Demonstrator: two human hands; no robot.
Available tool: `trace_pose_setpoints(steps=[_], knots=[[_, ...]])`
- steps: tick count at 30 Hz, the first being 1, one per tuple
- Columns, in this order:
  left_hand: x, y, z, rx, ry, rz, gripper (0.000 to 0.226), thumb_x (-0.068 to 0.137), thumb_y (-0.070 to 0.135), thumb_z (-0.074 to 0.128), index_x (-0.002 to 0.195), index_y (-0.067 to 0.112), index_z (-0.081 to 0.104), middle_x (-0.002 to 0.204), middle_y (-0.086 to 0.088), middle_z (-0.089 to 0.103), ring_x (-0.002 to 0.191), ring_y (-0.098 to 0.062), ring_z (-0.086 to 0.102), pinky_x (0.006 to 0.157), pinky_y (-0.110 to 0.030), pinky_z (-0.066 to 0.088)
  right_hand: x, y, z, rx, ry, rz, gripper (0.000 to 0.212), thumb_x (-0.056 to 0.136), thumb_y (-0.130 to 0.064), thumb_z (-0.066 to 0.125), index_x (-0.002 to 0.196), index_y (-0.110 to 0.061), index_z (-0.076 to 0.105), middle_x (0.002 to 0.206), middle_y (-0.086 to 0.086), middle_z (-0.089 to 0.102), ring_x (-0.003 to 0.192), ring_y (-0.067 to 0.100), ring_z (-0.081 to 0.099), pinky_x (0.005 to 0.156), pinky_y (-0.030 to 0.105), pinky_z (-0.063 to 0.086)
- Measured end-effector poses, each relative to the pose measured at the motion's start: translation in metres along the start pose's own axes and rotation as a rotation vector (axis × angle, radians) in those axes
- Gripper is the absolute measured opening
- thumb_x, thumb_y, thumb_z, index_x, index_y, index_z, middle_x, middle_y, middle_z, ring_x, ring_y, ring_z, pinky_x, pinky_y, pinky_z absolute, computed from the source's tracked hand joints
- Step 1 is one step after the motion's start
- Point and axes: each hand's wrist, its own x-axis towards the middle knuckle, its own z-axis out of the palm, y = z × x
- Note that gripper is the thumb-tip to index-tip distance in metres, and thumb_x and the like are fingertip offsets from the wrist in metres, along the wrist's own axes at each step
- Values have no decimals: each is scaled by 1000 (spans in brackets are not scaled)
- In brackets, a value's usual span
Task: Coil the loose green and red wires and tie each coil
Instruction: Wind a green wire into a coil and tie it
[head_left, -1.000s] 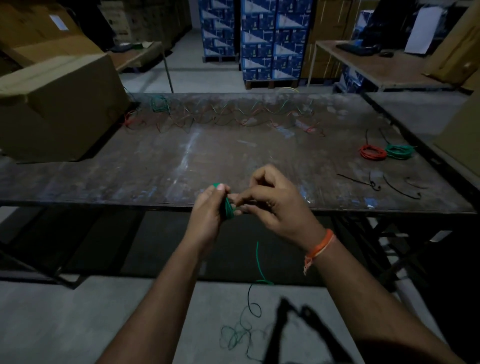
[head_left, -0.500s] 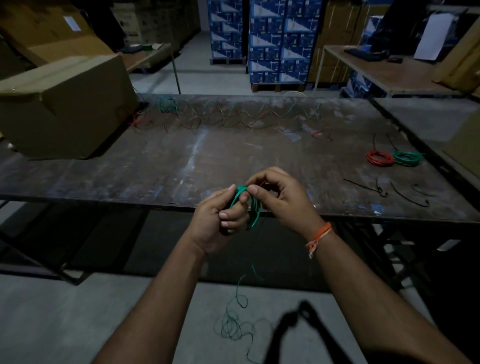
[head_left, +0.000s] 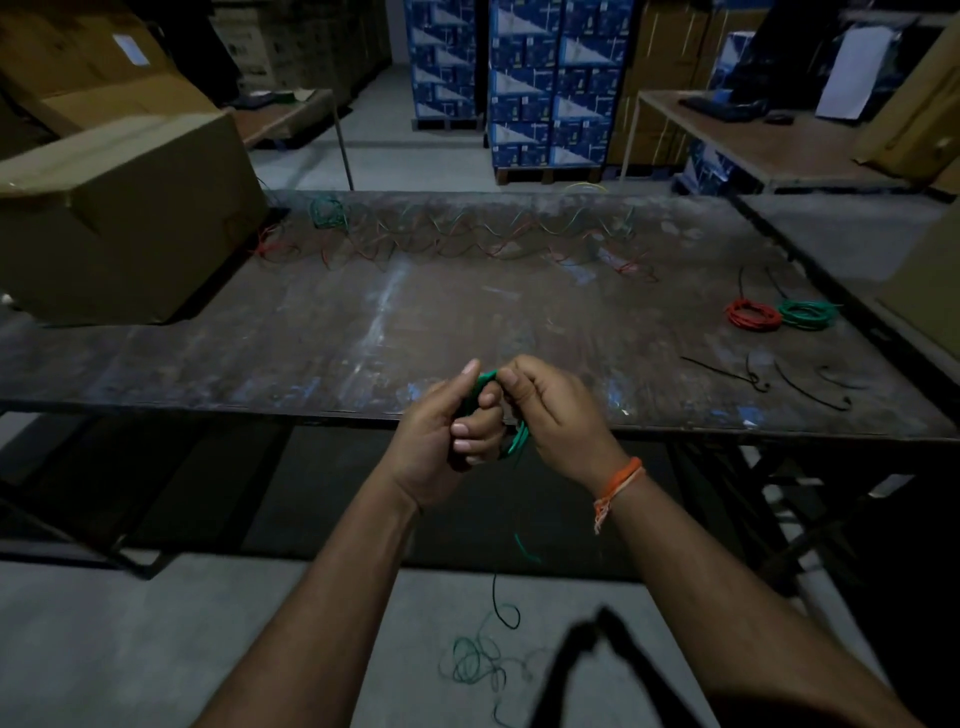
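A small coil of green wire (head_left: 515, 440) is held in front of the table's near edge. My left hand (head_left: 447, 441) grips the coil with curled fingers, thumb raised. My right hand (head_left: 556, 410) pinches the wire at the coil's top. The wire's loose tail (head_left: 475, 660) hangs down and lies tangled on the floor. A finished red coil (head_left: 753, 315) and a finished green coil (head_left: 806, 314) lie at the table's right. Loose green and red wires (head_left: 467, 239) stretch in loops along the far edge.
A dark worn table (head_left: 363, 332) fills the middle. A large cardboard box (head_left: 119, 218) sits on its left end. Black cable ties (head_left: 769, 376) lie near the right front. Stacked blue cartons (head_left: 540, 78) and other tables stand behind.
Both hands stayed at the table's front edge. The coil turned in my left hand and the right hand shifted its pinch to the coil's top. The hanging tail swung slightly.
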Motion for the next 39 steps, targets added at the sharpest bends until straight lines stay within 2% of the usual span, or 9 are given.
trace_pose_setpoints(steps=[3, 7, 12, 18, 23, 28, 32, 36, 39], knots=[[1, 0, 3, -65, -11, 73, 28, 99, 31, 43, 76, 16, 48, 45, 13, 29, 36, 0, 19, 36, -15, 17, 2, 0, 2, 168, -35, 87, 46, 101, -46, 45, 83, -6, 58, 68, 11, 51, 64, 13, 47, 60, 36, 39], [3, 3, -9, -431, -129, 106, 28, 103, 29, 37, 80, 18, 49, 49, 11, 24, 40, -4, 18, 41, -19, 17, 2, -3, 1, 586, -160, 304, 39, 101, -39, 54, 83, -4, 53, 73, 14, 50, 64, 21, 48, 61, 29, 44], [1, 18, -29, -696, -165, 229, 18, 102, 14, 39, 87, 13, 49, 56, 8, 31, 47, -8, 26, 49, -23, 23, -20, 17, 1, 563, -210, 403, 8, 102, 0, 53, 100, -7, 57, 75, 3, 60, 65, 8, 59, 66, 20, 54], [-2, 35, -41, -767, 15, 369, 18, 99, 13, 41, 85, 13, 51, 54, 6, 37, 47, -8, 30, 49, -22, 27, -43, 46, 1, 411, 36, 528, 10, 96, 2, 62, 96, -8, 63, 75, 7, 62, 56, 7, 55, 58, 20, 48], [3, 28, -37, -535, 191, 405, 16, 97, 20, 43, 83, 17, 51, 55, 10, 37, 46, -4, 33, 47, -18, 29, -43, 42, -11, 31, 80, 318, 13, 91, -7, 71, 84, -18, 72, 78, -6, 69, 71, 0, 58, 68, 17, 46], [7, 15, -26, -279, 277, 356, 19, 100, 24, 38, 86, 18, 50, 56, 11, 37, 46, -3, 34, 46, -18, 32, -32, 17, -18, -183, 27, 25, 7, 94, -14, 66, 90, -16, 71, 86, -6, 64, 83, 8, 58, 76, 20, 44], [9, 4, -20, -12, 350, 383, 22, 106, 19, 35, 89, 13, 49, 60, 2, 46, 53, -11, 43, 52, -21, 38, -28, -2, -17, -240, 29, -126, 8, 94, -16, 64, 90, -12, 71, 83, -11, 55, 81, 7, 50, 75, 15, 36], [6, -6, -19, 313, 364, 376, 24, 110, 21, 31, 94, 12, 47, 69, -6, 63, 62, -17, 58, 62, -27, 51, -22, -15, -15, -213, -9, -205, 10, 94, -16, 67, 92, -10, 74, 83, -2, 62, 81, 14, 56, 74, 22, 42], [2, -10, -18, 549, 367, 371, 25, 110, 16, 32, 91, 11, 48, 67, -1, 62, 61, -14, 57, 62, -25, 49, -18, -24, -14, -149, -31, -229, 6, 93, -12, 69, 94, -9, 74, 85, -4, 65, 83, 11, 60, 76, 21, 44]])
